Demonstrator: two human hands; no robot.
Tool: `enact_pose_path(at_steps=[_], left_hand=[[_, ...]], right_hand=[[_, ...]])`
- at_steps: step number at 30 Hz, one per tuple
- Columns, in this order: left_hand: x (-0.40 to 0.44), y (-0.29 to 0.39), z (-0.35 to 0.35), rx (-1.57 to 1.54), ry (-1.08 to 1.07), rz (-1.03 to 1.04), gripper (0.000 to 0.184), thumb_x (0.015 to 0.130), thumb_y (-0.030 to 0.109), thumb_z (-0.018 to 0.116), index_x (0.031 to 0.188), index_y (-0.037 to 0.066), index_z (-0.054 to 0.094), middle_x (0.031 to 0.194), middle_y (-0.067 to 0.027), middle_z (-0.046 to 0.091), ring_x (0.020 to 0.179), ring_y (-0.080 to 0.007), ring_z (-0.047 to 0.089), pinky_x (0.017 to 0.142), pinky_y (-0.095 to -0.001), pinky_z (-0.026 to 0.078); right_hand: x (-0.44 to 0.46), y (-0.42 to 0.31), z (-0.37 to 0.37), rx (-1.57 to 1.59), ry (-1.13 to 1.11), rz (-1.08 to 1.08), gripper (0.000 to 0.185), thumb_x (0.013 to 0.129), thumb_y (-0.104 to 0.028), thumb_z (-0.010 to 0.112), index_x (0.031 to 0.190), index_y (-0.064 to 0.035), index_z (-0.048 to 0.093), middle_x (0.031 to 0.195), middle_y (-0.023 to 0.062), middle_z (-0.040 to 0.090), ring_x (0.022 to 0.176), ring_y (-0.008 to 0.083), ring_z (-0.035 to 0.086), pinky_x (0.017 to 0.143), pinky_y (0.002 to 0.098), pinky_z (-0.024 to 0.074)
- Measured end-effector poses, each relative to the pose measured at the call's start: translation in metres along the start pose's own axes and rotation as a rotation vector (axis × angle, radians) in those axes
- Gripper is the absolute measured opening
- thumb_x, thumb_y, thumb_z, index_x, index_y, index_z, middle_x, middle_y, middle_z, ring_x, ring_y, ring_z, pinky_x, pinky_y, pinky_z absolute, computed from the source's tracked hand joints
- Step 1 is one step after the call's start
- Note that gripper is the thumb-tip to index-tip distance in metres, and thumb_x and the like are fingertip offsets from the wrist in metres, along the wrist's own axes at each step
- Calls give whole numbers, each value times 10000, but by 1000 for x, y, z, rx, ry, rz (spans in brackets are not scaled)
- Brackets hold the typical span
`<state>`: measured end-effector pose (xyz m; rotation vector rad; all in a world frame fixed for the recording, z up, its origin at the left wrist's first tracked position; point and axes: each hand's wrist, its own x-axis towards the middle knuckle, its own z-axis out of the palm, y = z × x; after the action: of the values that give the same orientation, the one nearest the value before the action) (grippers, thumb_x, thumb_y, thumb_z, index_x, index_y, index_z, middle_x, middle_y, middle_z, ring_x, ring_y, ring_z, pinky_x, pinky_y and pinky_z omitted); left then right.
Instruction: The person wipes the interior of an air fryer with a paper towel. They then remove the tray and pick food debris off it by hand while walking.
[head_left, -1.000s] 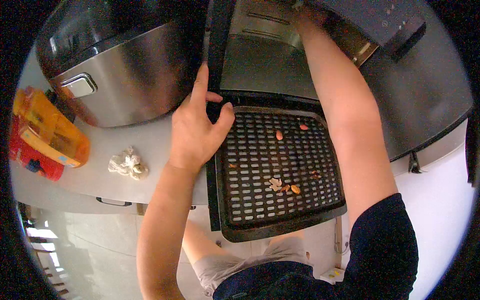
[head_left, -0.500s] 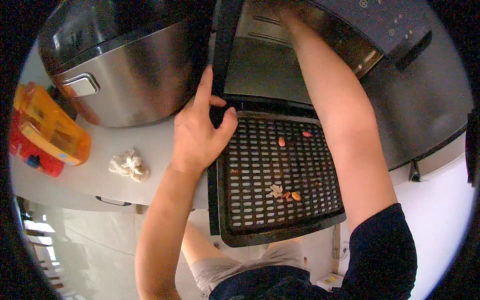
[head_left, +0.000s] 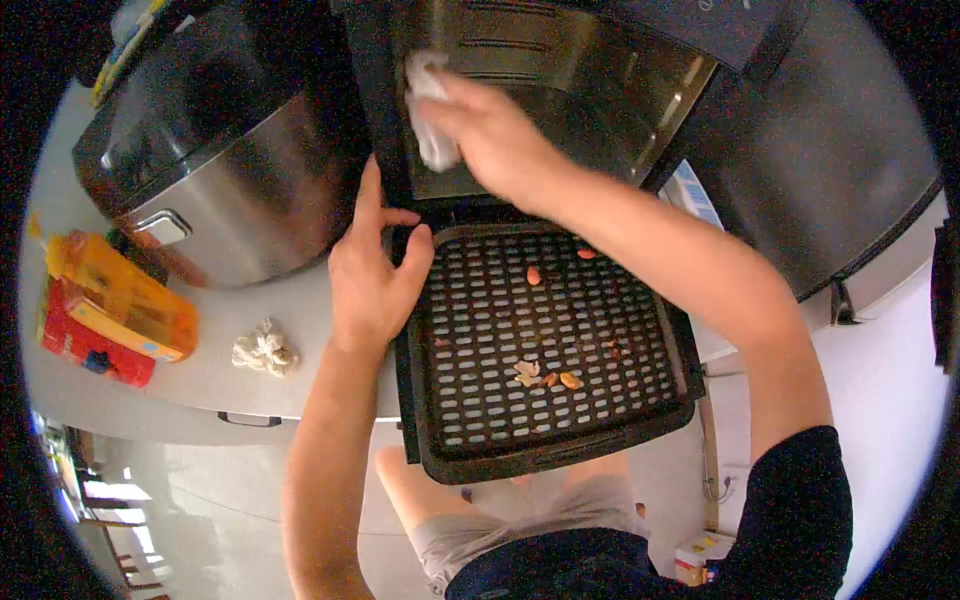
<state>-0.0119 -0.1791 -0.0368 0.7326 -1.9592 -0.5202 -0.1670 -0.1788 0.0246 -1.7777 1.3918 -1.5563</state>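
Note:
My right hand [head_left: 500, 135] pinches a folded white tissue [head_left: 431, 120], slightly blurred, against the left inner side of the oven [head_left: 590, 95], whose front is open. My left hand [head_left: 375, 265] rests by the oven's lower left front corner with index finger stretched out and thumb apart, holding nothing. Below the opening, a black slotted tray [head_left: 560, 470] juts out toward me. On it lie several reddish and yellowish food bits [head_left: 570, 380] and a pale scrap [head_left: 527, 373].
Left of the oven stands a steel-sided rice cooker [head_left: 250, 190]. A crumpled white tissue [head_left: 264, 350] lies on the counter [head_left: 215, 385], near an orange package [head_left: 130, 290] and a red package [head_left: 95, 335]. A dark grey appliance [head_left: 830, 170] is at the right.
My right hand has come from deep inside the oven to its left front side, bringing the white tissue into sight. The left hand keeps its place by the frame. The view has shifted slightly.

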Motion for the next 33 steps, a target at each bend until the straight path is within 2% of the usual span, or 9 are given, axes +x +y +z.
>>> enact_pose_path(at_steps=[6,11,14,18,21,23,25,27,33], left_hand=[[-4,-1,-4,-20,-100,-95,656,789,154,549,1350,35,231,883,-96,640,898,-213,574,864,-309,402],[-2,-4,-2,-20,-61,-62,647,769,139,545,1336,29,256,848,-115,635,815,-241,591,778,-324,434],[-2,-6,1,-21,-20,-19,647,745,135,542,1325,29,277,814,-133,632,732,-277,611,694,-339,470],[-1,0,0,-36,-55,-91,650,747,138,538,1327,24,267,820,-132,631,749,-278,609,709,-338,467],[-4,-9,-1,-53,-88,-85,647,789,127,540,1348,23,232,883,-103,636,867,-188,583,816,-294,430],[-3,-4,-4,-49,-100,-108,643,791,126,538,1347,21,232,885,-106,635,873,-193,584,820,-296,429],[-2,-4,-5,-41,-110,-130,640,793,125,535,1346,20,232,887,-109,634,879,-198,585,823,-298,428],[-1,-7,-2,19,-43,-31,653,747,144,543,1325,20,267,823,-132,631,742,-287,608,706,-347,467],[-2,-5,-1,-36,-36,-34,629,752,145,537,1312,9,283,836,-143,631,763,-311,608,711,-361,469]], right_hand=[[82,42,6,245,190,106,279,857,-204,419,986,12,539,844,82,564,773,162,499,744,300,393],[61,-13,25,536,351,258,264,849,-213,413,847,-3,573,764,63,555,730,153,475,687,304,358],[3,-6,20,168,143,-94,369,871,-269,425,1085,19,511,1026,70,548,938,133,476,859,255,345],[8,-1,22,-23,210,-330,323,882,-281,419,959,9,537,853,47,550,783,135,478,717,270,375],[59,-9,19,-63,154,-76,318,865,-187,349,951,34,561,890,269,575,867,387,556,817,416,415],[84,18,21,375,223,7,350,919,-253,371,1195,-63,472,1172,128,480,1082,262,420,915,429,317],[66,7,36,70,304,-165,317,871,-183,343,909,46,559,871,261,580,846,387,556,788,424,414],[30,1,27,83,133,-442,237,873,-199,395,997,-24,495,816,28,476,781,127,448,749,276,360],[0,-23,16,-151,25,-568,257,881,-180,383,1056,6,416,937,76,441,891,163,435,830,283,335]])
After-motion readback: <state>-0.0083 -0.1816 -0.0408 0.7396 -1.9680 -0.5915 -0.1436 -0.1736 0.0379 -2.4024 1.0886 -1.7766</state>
